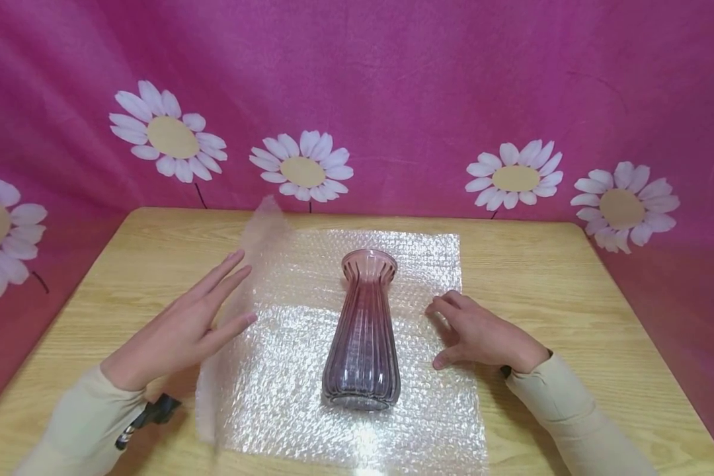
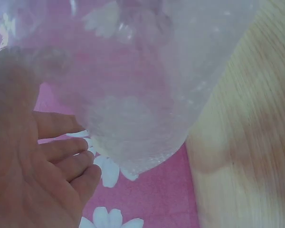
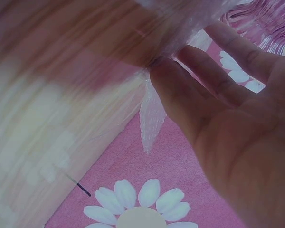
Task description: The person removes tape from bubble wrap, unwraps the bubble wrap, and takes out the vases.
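Left hand (image 1: pixel 181 330) by bubblewrap (image 1: pixel 279 383) (vase (image 1: pixel 363 337) atop)

Pale wood-grain tabletop (image 1: pixel 547 264), rounded far corners. Magenta cloth backdrop (image 1: pixel 404 79) behind and at both sides, bearing white-petalled, yellow-centred printed daisies (image 1: pixel 302 170).

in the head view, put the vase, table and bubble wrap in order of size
1. Table, partly covered
2. Bubble wrap
3. Vase, clearly the smallest
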Tool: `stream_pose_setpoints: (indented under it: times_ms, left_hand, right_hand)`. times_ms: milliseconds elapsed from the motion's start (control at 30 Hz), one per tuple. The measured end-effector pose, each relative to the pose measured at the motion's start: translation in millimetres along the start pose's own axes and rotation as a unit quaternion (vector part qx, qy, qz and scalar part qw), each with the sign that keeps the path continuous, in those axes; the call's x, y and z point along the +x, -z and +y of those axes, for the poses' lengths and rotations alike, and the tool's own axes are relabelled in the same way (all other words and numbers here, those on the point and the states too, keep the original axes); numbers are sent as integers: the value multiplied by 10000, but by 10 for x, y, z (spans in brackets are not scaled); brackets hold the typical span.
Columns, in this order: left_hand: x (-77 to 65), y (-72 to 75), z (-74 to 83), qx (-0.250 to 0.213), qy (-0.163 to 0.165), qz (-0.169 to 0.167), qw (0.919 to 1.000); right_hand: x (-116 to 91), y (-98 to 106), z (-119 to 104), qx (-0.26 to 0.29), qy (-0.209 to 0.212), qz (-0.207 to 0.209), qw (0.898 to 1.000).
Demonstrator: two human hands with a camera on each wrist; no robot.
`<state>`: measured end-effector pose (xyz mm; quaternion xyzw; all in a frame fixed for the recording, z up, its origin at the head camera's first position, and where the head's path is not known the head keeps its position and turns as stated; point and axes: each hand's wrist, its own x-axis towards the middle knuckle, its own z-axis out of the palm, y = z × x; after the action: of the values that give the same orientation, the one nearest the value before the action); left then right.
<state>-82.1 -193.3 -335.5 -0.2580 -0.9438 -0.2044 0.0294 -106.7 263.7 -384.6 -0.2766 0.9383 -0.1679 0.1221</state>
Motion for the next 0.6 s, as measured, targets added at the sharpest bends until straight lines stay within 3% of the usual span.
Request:
stream_pose_setpoints:
  times_ms: [333, 600]
  left_hand:
    - [0, 64, 56, 247, -229, 206, 9992]
    - [15, 166, 135, 371, -288, 98, 9988]
  right_hand:
    - [-6, 3, 10, 41, 34, 36, 10000]
    - [-5, 17, -12, 118, -118, -88, 9998]
